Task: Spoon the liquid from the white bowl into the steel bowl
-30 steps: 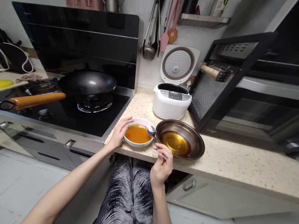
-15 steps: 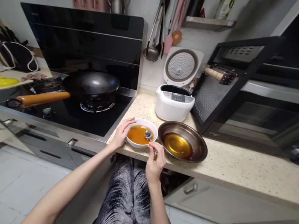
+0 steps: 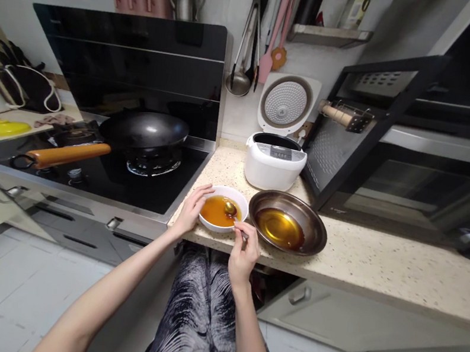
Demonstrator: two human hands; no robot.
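A white bowl [image 3: 217, 229] of amber-orange liquid [image 3: 212, 209] stands near the front edge of the counter. My left hand [image 3: 190, 212] steadies it, fingers and thumb closed on the left side of its rim. Between the fingertips of my right hand [image 3: 244, 257] is the handle of a metal spoon [image 3: 230, 208], held at the bowl's right side. The spoon's head dips into the liquid and looks golden. Close by on the right sits a wide metal basin [image 3: 317, 229] with a pool of golden liquid in its bottom.
Behind the bowl is a white rice cooker [image 3: 273, 169] with its lid raised. To the left, a black wok [image 3: 146, 128] rests on the gas stove [image 3: 97, 189], its wooden handle pointing forward left. A black rack with an oven [image 3: 435, 191] stands to the right.
The spoon's head has shifted slightly left and up the picture, going from silver-looking to golden within the liquid. Both hands stay nearly in place.
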